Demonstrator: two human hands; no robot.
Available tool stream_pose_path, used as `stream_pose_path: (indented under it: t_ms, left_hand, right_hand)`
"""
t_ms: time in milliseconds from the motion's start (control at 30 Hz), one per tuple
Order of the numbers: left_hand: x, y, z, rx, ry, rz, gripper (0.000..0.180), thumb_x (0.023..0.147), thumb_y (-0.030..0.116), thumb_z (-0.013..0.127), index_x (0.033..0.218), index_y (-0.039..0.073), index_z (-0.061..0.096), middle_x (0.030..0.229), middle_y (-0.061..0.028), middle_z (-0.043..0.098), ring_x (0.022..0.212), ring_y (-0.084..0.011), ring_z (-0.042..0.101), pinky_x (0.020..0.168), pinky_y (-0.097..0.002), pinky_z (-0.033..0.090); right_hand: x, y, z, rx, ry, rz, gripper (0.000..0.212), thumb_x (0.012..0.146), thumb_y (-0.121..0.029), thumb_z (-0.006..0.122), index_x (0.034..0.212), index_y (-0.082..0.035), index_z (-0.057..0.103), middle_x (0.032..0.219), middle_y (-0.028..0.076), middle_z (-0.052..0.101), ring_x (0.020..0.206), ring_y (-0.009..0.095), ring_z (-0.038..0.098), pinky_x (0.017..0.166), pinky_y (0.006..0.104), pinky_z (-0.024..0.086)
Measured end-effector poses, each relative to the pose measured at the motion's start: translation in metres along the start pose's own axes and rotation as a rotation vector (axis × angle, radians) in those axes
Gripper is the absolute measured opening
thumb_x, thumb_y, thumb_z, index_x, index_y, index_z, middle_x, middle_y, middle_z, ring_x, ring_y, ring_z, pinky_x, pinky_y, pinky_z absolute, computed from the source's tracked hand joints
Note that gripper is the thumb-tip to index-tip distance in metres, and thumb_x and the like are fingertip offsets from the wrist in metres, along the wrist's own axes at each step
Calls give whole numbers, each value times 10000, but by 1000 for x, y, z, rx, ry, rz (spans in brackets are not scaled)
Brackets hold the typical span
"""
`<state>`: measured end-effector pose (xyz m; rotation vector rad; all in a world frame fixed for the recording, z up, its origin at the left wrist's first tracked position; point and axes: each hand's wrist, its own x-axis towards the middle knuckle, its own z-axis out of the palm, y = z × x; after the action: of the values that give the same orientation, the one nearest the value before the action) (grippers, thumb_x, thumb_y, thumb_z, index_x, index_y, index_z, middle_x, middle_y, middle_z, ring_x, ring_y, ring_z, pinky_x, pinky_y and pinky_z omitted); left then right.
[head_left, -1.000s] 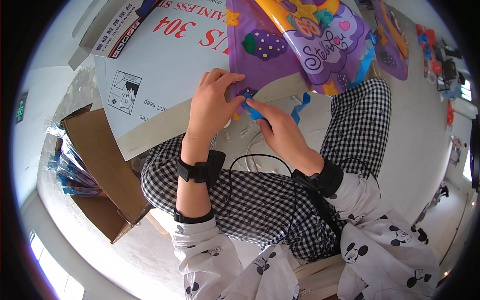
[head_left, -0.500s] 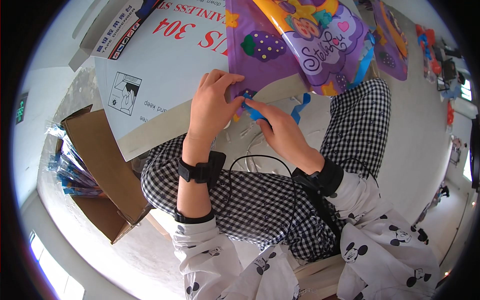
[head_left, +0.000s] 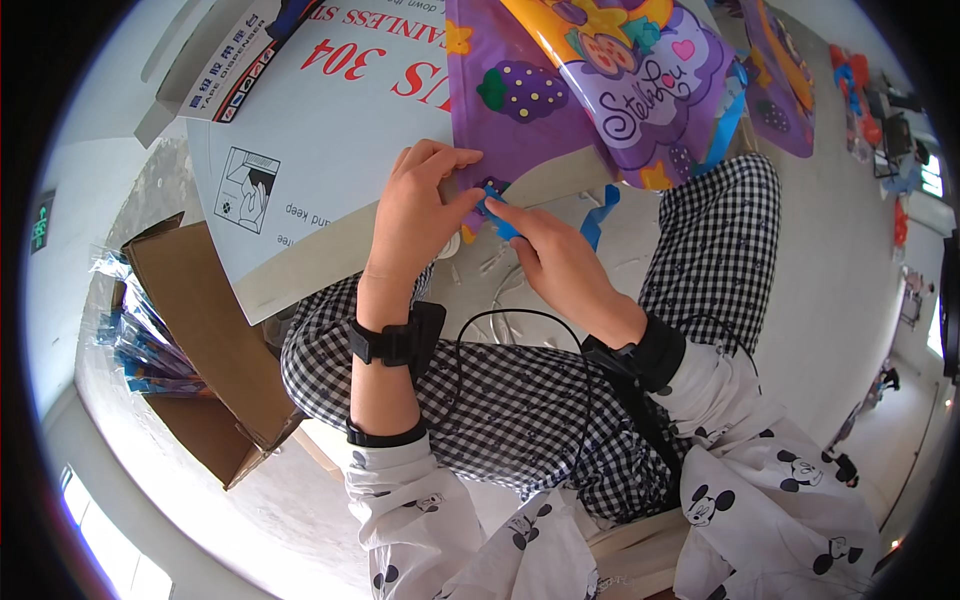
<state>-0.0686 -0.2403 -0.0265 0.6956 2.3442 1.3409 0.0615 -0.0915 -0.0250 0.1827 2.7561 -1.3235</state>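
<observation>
A pale grey floor [head_left: 815, 240] spread out at right, bending toward the rim. A white wall [head_left: 80, 150] at left bore a green sign [head_left: 42, 226]. Bright light filled a lower-left window [head_left: 105, 540] and a far-right window [head_left: 931, 178], near blurred furnishings [head_left: 892, 155].

Left grip [head_left: 412, 208] and right grip [head_left: 562, 262] at blue ribbon [head_left: 502, 228] by purple printed sheeting [head_left: 500, 140].

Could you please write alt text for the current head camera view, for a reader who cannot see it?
A person's left hand and right hand meet at the lower edge of a purple fruit-patterned sheet, the right pinching a blue strip. The sheet overlaps a white printed surface; an open brown cardboard box is at the left.
</observation>
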Motion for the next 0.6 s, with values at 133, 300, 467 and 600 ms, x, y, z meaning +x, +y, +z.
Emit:
stream_pose_path:
  t_ms: [133, 300, 467, 600]
  left_hand:
    - [-1, 1, -1, 54, -7, -22, 400, 700, 36, 764, 1090, 105, 711, 1016, -39, 626, 997, -247, 573, 847, -355, 506]
    - [0, 2, 1, 103, 6, -3, 408, 690, 40, 762, 1088, 112, 710, 1022, -41, 628, 1001, -250, 574, 847, -362, 508]
    - [-1, 2, 1, 116, 22, 18, 399, 693, 43, 753, 1085, 108, 711, 1015, -42, 624, 988, -251, 575, 850, -360, 509]
    - [0, -4, 2, 15, 13, -8, 333, 755, 19, 711, 1082, 83, 710, 975, -51, 622, 932, -234, 564, 803, -347, 494]
  right_hand:
    - [1, -4, -2, -2, -11, 6, 497, 891, 26, 544, 1366, -118, 534, 954, 166, 627, 792, 382, 643, 675, 456, 528]
    - [1, -4, -2, -8, -13, 6, 495, 890, 28, 542, 1364, -113, 537, 946, 166, 627, 800, 380, 643, 676, 455, 527]
    - [1, -3, -1, 19, 4, -10, 486, 885, 31, 544, 1354, -100, 541, 954, 170, 629, 821, 383, 640, 694, 459, 526]
    - [2, 1, 1, 8, 40, -57, 475, 881, 36, 543, 1340, -86, 546, 975, 178, 634, 852, 388, 640, 717, 465, 525]
